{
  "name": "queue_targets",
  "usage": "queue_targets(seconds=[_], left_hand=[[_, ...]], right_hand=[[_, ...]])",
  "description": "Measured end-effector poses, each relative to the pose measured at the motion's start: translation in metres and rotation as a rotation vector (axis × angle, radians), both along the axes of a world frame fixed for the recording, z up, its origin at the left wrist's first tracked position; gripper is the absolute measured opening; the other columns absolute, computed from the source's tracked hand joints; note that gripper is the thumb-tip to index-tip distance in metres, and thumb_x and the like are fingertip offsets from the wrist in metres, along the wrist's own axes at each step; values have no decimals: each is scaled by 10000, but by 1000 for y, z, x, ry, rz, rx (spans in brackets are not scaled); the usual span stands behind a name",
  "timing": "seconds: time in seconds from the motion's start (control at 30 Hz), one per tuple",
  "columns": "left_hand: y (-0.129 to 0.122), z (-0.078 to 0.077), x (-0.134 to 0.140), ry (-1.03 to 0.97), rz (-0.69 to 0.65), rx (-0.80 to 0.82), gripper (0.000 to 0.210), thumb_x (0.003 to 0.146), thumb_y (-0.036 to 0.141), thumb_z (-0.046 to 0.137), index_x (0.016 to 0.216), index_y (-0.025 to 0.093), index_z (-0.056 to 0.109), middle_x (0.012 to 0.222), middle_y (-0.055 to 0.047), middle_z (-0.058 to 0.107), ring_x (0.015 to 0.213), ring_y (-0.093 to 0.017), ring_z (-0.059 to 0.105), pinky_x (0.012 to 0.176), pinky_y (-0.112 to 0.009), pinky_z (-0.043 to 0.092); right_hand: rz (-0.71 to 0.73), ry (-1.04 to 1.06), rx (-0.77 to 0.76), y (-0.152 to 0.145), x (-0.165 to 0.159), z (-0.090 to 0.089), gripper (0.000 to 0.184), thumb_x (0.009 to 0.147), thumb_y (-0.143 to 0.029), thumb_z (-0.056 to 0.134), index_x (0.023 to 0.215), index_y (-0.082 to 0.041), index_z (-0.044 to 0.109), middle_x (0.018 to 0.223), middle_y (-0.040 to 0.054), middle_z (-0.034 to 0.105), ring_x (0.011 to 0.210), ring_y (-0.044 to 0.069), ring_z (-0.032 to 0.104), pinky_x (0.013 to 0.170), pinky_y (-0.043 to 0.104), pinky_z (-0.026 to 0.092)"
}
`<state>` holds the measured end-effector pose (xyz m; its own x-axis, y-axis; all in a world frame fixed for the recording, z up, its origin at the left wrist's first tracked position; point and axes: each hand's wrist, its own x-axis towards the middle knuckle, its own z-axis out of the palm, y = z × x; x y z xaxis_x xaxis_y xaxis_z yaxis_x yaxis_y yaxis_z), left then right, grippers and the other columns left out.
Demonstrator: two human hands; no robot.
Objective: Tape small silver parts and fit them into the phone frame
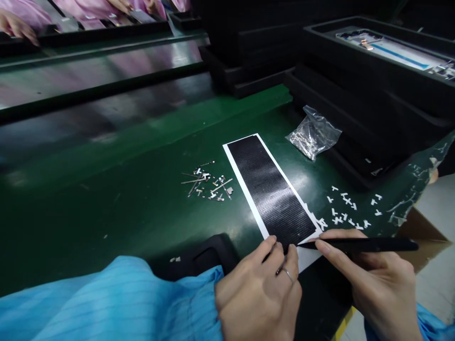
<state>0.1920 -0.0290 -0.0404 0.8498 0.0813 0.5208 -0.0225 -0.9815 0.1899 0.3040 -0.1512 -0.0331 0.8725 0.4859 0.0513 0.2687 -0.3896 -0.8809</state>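
A long white-backed sheet of black adhesive strips [265, 182] lies slanted on the green table. My left hand [263, 284], with a ring on one finger, presses its bent fingertips onto the sheet's near end and holds it there. Its fingers hide part of that edge. In my right hand [380, 279] is a pair of black tweezers [377, 244], gripped between thumb and fingers. The tweezers' tip points left and touches the sheet's near right corner, close to my left fingertips. Whether anything sits between the tips is too small to tell.
Left of the sheet lies a pile of small metal parts [209, 182]. Small white T-shaped scraps [344, 218] are scattered at right, below a clear bag of parts [313, 135]. Black trays [355, 85] are stacked behind. Across the line, people in pink sleeves [85, 12] work.
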Motion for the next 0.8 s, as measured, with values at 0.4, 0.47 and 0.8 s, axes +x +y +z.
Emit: queue_targets(seconds=[0.4, 0.47, 0.8], left_hand=[[14, 29, -4, 350, -24, -509, 308, 888, 125, 342, 828, 183, 638, 838, -33, 703, 750, -170, 642, 676, -267, 485], [21, 37, 8, 540, 119, -888, 221, 848, 121, 416, 786, 184, 619, 690, 11, 679, 617, -137, 619, 572, -229, 444], [27, 50, 35, 871, 353, -1684, 201, 774, -46, 431, 749, 105, 562, 554, 34, 605, 505, -95, 557, 603, -232, 402]], right_hand=[[-37, 210, 358, 1, 11, -10, 99, 654, -308, 748, 654, -210, 730, 659, 42, 673, 614, 172, 642, 562, 222, 544], [-61, 207, 388, 1, 8, -8, 93, 653, -303, 749, 646, -214, 724, 686, 43, 687, 655, 173, 659, 634, 220, 556], [133, 63, 349, -2, 9, -8, 87, 718, -156, 696, 752, -230, 724, 743, 12, 711, 685, 173, 685, 657, 189, 560]])
